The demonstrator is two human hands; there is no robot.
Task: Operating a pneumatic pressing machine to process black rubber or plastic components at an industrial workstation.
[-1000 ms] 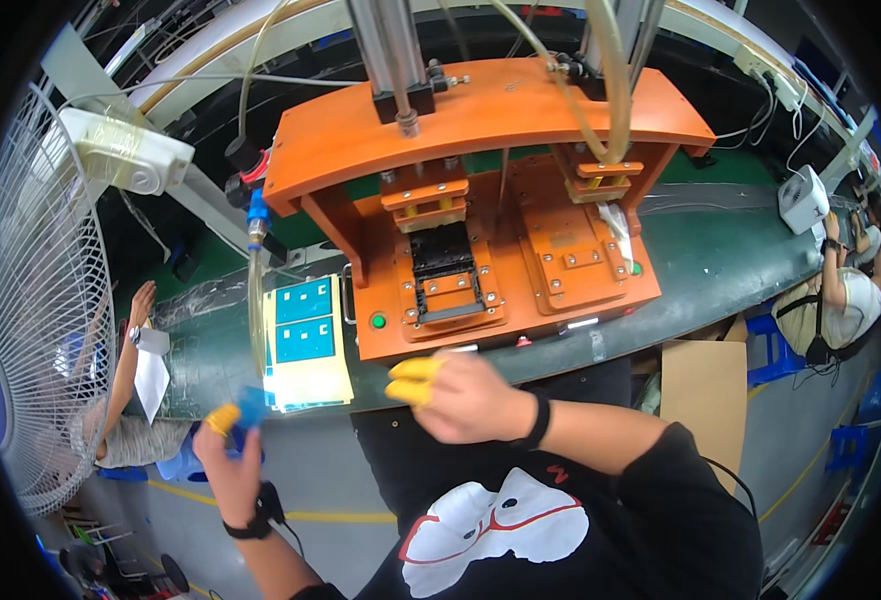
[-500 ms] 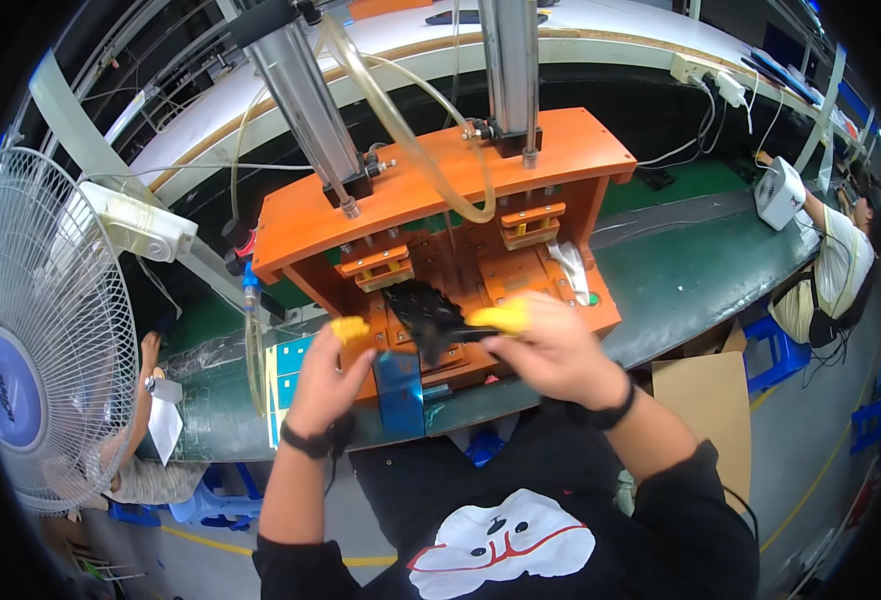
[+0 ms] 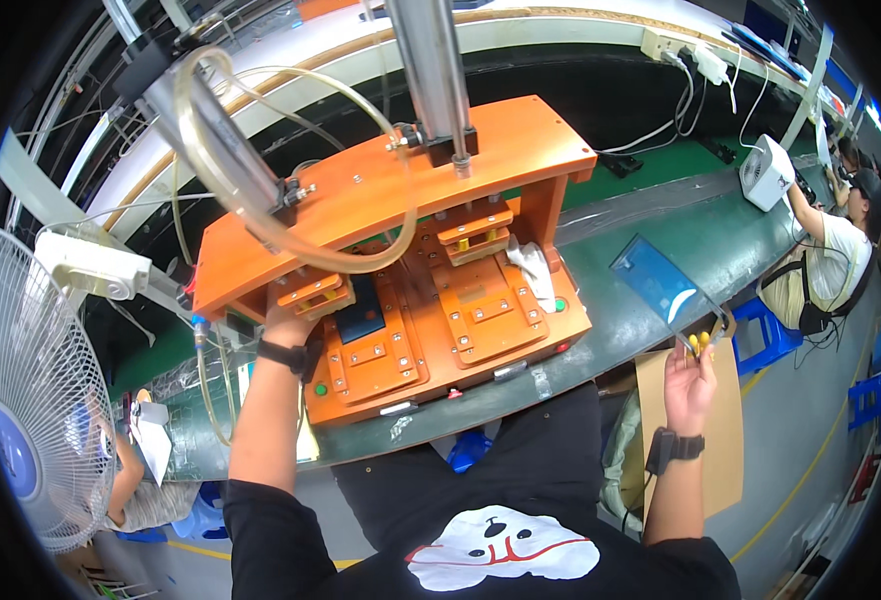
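Note:
My right hand (image 3: 690,392), with yellow finger covers on its fingertips, pinches a corner of a see-through blue film (image 3: 657,283) held up beyond the bench's front edge. My left hand (image 3: 286,328) reaches under the left pressing head (image 3: 315,290) of an orange press (image 3: 390,215); its fingers are hidden there. Close by, a dark flat panel (image 3: 360,322) lies in the left fixture (image 3: 378,368). The right fixture (image 3: 490,325) holds no part that I can see, and the right pressing head (image 3: 472,232) is raised above it.
Two metal cylinders with a looping clear hose (image 3: 305,262) top the press. A white cloth (image 3: 532,275) lies by its right post. The green bench (image 3: 650,245) runs past on both sides. A large fan (image 3: 45,390) stands left; a cardboard sheet (image 3: 725,430) is lower right. People sit at both sides.
Both hands were together before the press with a dark piece. Now they are apart: the left has gone under the left pressing head, the right has swung right with the blue film.

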